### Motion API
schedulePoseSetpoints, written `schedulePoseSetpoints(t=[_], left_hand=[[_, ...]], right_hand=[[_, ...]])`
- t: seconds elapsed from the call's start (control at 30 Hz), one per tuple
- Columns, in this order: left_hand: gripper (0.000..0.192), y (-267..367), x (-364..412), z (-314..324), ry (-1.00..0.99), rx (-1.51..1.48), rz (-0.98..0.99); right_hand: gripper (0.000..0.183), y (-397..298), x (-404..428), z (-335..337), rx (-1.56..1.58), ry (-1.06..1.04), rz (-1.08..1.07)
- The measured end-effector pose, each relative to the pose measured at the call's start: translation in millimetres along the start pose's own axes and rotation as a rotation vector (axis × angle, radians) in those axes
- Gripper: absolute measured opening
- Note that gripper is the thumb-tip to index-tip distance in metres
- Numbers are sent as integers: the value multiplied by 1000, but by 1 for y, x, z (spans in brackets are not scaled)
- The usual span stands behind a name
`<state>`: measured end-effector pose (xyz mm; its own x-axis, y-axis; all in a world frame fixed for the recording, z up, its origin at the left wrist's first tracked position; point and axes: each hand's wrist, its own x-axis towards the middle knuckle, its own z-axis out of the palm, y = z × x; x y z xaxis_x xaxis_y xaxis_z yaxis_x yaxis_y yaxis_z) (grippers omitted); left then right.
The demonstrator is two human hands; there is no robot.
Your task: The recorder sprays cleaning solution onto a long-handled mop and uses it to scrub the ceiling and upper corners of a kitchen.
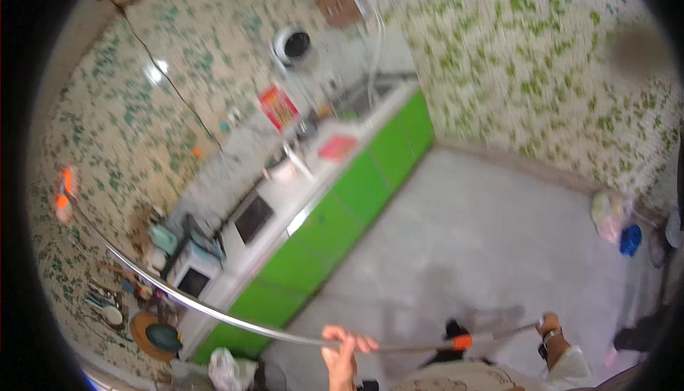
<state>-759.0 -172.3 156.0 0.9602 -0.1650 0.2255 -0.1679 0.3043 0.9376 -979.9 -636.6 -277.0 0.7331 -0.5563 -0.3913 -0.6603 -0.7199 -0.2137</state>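
A long metal pole [214,312] crosses in front of me, looking bent by the lens. My left hand [342,349] grips it near mid-length, thumb and fingers around the shaft. Toward its near end, my right hand [548,324] holds the pole, with a band on the wrist. Between the two hands sits an orange collar [462,342] on the shaft. At the far left, the pole's other end carries an orange and pale head [64,193] against or close to the patterned wall; contact cannot be told, and blur hides its exact kind.
A green-fronted kitchen counter [342,214] runs diagonally, bearing a pink board [337,148], a dark cooktop [254,216] and a microwave-like appliance [195,276]. Below the pole hangs or leans a round brown item [140,332]. A white bag [230,368] and blue item [630,239] lie low.
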Motion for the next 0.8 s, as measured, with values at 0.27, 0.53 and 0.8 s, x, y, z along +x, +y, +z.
schedulePoseSetpoints(t=[0.27,0.53,0.8], left_hand=[[18,-6,89,18,-24,-18,61],[21,25,186,112,-407,-69,156],[29,35,225,265,-795,-147,374]], right_hand=[[46,-102,67,-78,-93,-55,20],[47,-93,125,-17,152,-67,5],[54,-96,89,-84,-258,356,-204]])
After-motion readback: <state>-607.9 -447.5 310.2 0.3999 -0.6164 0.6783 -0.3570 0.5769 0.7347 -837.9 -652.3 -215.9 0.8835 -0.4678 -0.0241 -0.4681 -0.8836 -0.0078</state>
